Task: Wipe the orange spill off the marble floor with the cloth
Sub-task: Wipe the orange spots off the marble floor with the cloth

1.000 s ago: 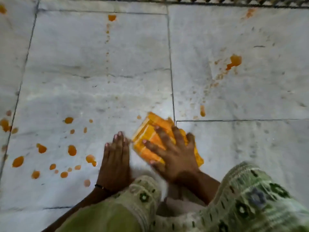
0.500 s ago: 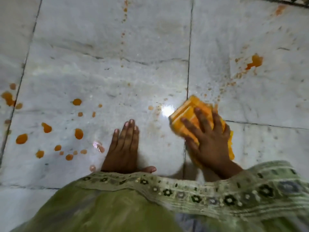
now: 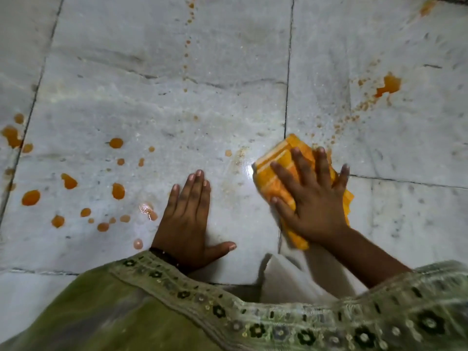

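Pressing the folded orange cloth (image 3: 281, 171) flat under spread fingers, the right hand (image 3: 312, 201) is placed across a floor joint, with the left hand (image 3: 188, 219) laid flat, fingers together, on the marble floor (image 3: 152, 79) as a brace. The orange spill (image 3: 117, 191) could be smeared rather than lifted if the already stained cloth is dragged through it. The left palm could slip on the wet sheen. Open floor is seen ahead; a larger blotch (image 3: 388, 84) lies toward the far right, droplets toward the left edge.
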